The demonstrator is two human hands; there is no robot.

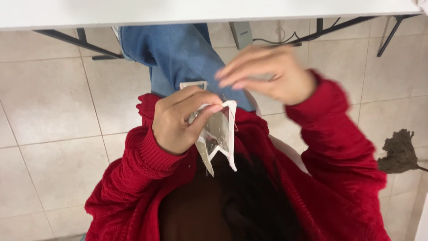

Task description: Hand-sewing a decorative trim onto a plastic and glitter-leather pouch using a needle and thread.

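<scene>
My left hand (178, 119) grips a small clear pouch with white edges (219, 134), pinched between thumb and fingers over my lap. The pouch hangs down with its lower end split into two points. My right hand (267, 73) hovers just above and to the right of it, blurred by motion. Its fingers are stretched out toward the left and nothing shows in them; it is not touching the pouch. Both arms wear red knitted sleeves (343, 134), and my legs in blue jeans (174, 53) extend under the table.
A white tabletop edge (200, 11) runs across the top, with black metal legs (76, 40) beneath it. A grey box and a cable (243, 35) hang under the table. A grey mop head (399, 151) lies on the beige tiled floor at right.
</scene>
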